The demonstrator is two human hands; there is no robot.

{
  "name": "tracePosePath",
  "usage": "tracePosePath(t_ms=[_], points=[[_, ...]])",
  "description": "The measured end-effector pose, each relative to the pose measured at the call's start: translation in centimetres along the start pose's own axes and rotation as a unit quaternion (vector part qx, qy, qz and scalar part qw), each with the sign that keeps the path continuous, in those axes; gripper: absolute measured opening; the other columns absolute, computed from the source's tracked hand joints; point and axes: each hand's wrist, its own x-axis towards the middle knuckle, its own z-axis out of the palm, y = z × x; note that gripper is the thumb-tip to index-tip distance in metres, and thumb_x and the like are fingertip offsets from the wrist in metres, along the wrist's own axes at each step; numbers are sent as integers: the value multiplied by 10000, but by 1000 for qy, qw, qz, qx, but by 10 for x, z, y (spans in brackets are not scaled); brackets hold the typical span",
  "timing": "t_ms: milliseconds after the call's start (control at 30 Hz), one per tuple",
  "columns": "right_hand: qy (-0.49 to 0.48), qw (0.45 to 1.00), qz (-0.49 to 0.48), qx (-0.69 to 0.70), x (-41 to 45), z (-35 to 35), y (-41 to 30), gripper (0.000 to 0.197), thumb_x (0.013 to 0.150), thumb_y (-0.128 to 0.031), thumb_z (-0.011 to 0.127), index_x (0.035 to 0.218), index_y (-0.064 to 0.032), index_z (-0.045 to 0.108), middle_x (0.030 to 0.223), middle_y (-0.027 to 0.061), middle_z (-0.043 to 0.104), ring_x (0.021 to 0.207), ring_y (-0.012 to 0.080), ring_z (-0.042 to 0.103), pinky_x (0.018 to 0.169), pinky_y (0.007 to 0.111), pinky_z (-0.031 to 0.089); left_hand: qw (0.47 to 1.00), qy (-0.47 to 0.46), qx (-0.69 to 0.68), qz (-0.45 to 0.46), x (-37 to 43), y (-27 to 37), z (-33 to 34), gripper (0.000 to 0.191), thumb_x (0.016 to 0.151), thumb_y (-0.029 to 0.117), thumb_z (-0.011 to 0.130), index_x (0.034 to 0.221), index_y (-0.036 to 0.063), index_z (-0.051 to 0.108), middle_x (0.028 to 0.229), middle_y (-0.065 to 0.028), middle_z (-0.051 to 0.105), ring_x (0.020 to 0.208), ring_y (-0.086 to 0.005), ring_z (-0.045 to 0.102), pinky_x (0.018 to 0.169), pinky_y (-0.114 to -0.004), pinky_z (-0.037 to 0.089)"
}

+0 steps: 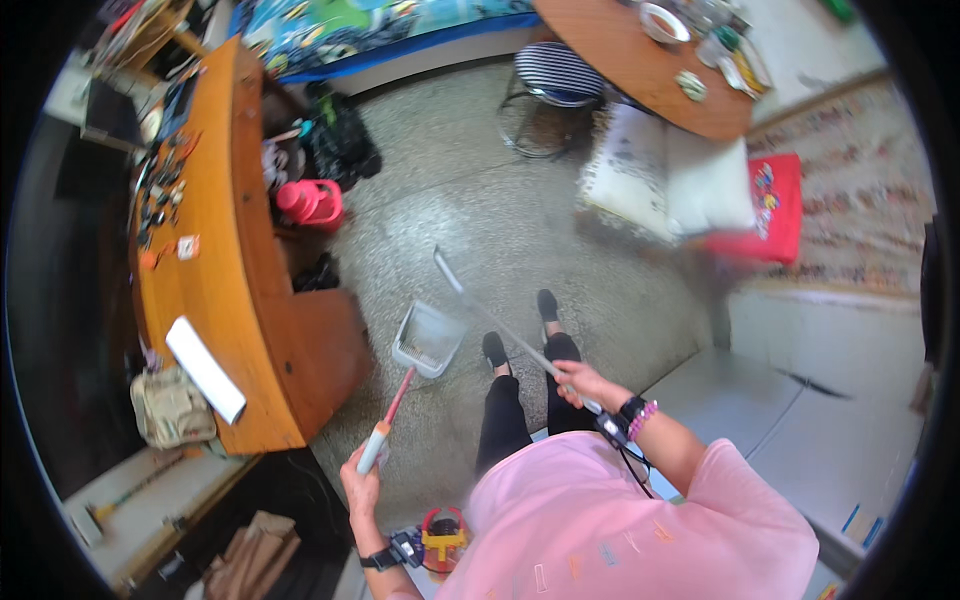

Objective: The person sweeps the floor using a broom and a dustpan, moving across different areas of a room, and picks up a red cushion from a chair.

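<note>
My left hand is closed around the white grip of a dustpan's long handle, whose lower part is reddish. At its far end the pale plastic dustpan rests low at the floor, left of my feet, with some debris near its comb-like rear edge. My right hand holds a long grey stick that slants away to the upper left. A narrow whitish head ends the stick, above and slightly right of the dustpan, apart from it. Whether that head touches the floor I cannot tell.
A wooden desk runs along the left, with a pink plastic container and black bags beside it. A striped stool, an oval table and a cushioned seat stand at the upper right. White cabinets are at the right.
</note>
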Motion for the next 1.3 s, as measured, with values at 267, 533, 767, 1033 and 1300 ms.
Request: tracePosePath(t_ms=[267, 533, 767, 1033, 1300], points=[[156, 981, -82, -79, 82, -73, -55, 205, 855, -122, 528, 1046, -62, 569, 672, 89, 554, 576, 185, 571, 452, 340, 476, 992, -91, 82, 0, 7, 7, -27, 788, 601, 91, 738, 1311, 25, 403, 1372, -182, 376, 1272, -302, 383, 1042, -346, 308], [323, 928, -130, -135, 70, -148, 119, 292, 827, -277, 523, 798, -19, 656, 780, 233, 611, 768, 362, 614, 634, 459, 465, 932, -3, 341, 122, 31, 121, -27, 793, 604, 89, 761, 1303, 56, 387, 1437, -226, 236, 1303, -394, 270, 1073, -436, 265], [366, 927, 19, 82, -31, -179, 275, 212, 831, -214, 547, 739, -38, 621, 616, 137, 604, 588, 237, 608, 472, 411, 462, 874, -127, 345, 318, 89, 246, 128, 482, 718, 132, 694, 1165, 31, 545, 1351, -205, 399, 1245, -365, 363, 1043, -400, 313], [400, 911, -98, 28, -68, -228, 199, 236, 865, -255, 486, 888, -52, 603, 868, 206, 622, 839, 402, 583, 710, 487, 447, 793, -253, 391, 393, 43, 375, 289, 428, 759, 148, 671, 1159, 66, 545, 1346, -201, 403, 1242, -391, 352, 1034, -445, 325], [396, 890, -189, 125, 48, -306, 191, 358, 842, -297, 545, 645, -3, 596, 528, 158, 558, 424, 306, 549, 422, 433, 425, 692, -353, 422, 467, 3, 456, 406, 398, 769, 127, 652, 1150, 68, 555, 1328, -200, 438, 1202, -395, 414, 1009, -444, 344]])
